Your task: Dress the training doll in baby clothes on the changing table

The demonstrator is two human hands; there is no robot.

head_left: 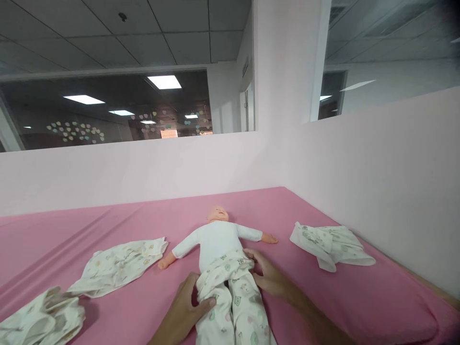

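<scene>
A baby doll (pixel 218 237) in a white long-sleeved top lies on its back on the pink sheet, arms spread out. White patterned trousers (pixel 239 292) cover its legs and reach up to its waist, where the fabric is bunched. My left hand (pixel 185 306) grips the trousers at the left hip, with its thumb on the front of the cloth and its other fingers partly hidden at the side. At the opposite hip, my right hand (pixel 268 275) pinches the edge of the trousers near the waistband. The lower ends of the trouser legs run out of view.
A patterned cloth garment (pixel 120 263) is spread left of the doll, and a crumpled one (pixel 46 318) lies nearer at the lower left. Another folded garment (pixel 332 244) rests to the right. White walls (pixel 143 175) with windows border the pink sheet (pixel 143 215).
</scene>
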